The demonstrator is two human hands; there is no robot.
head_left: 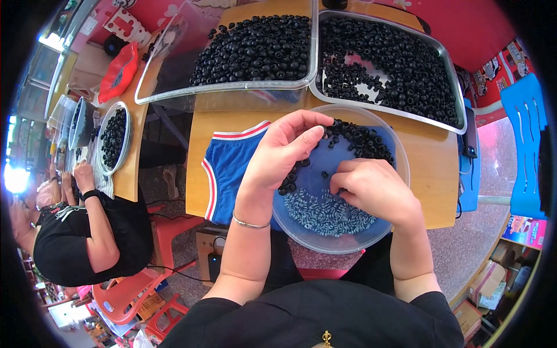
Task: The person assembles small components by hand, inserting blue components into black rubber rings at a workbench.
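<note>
A clear round plastic bowl (400,162) sits on a blue cloth (232,168) at the near edge of a wooden table (432,174). It holds loose black beads (362,139) at the back and grey-white striped pieces (325,213) at the front. My left hand (284,152) reaches over the bowl's left rim, fingertips pinching a black bead at the back. My right hand (374,188) is curled inside the bowl above the striped pieces, fingers bent inward; what it holds is hidden.
Two large trays of black beads stand behind the bowl: a clear one (232,87) and a metal one (447,64). At the left another person (87,232) sits at a second table with round bowls of beads (113,139). Red stools and boxes are on the floor.
</note>
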